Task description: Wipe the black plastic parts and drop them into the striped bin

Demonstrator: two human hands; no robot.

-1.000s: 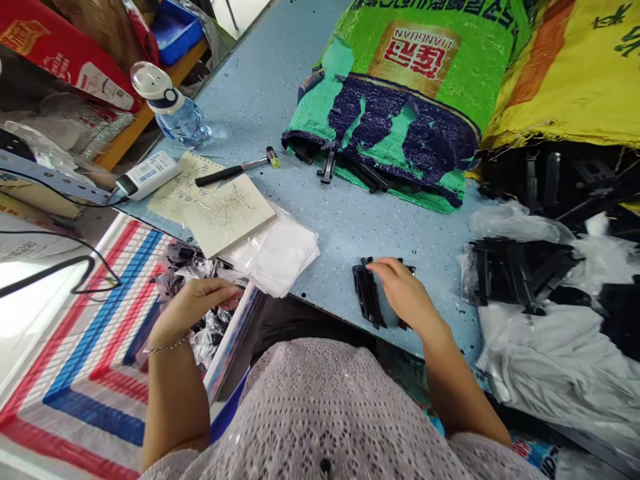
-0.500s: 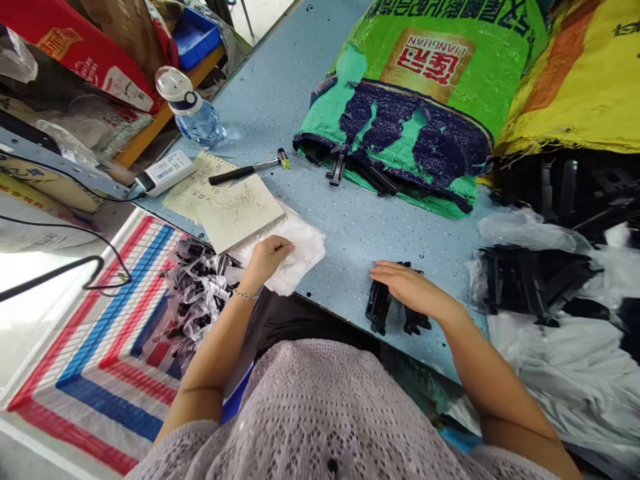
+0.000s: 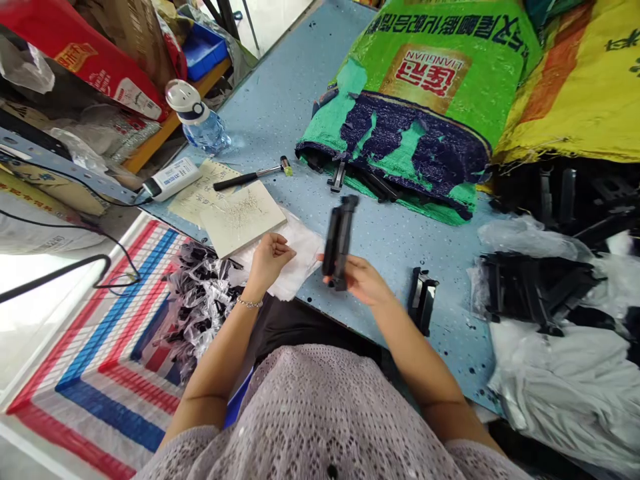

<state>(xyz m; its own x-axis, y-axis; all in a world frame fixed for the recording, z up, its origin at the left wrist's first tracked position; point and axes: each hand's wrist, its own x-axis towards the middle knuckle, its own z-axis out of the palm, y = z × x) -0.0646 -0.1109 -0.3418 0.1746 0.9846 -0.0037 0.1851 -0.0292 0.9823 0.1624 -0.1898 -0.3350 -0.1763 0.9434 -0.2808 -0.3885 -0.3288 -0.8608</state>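
Note:
My right hand [image 3: 367,280] holds black plastic parts [image 3: 339,241] upright above the blue speckled table, its fingers wrapped round their lower end. More black parts [image 3: 423,301] lie on the table to the right of that hand. At the left, my left hand [image 3: 273,261] rests on a stack of thin white bags [image 3: 300,248], its fingers curled and thumb near them; whether it pinches a bag is too small to tell. The bags lie partly under a cream pad [image 3: 243,220].
A hammer [image 3: 250,176] lies across the pad's far edge, near a water bottle [image 3: 203,127]. A green sack [image 3: 425,113] of black parts lies at the back. Wrapped parts [image 3: 195,300] fill a striped container [image 3: 110,353] at left.
My right hand has lifted black parts from the table and moved left with them, leaving others behind. My left hand has stayed at the white bags, its fingers slightly changed.

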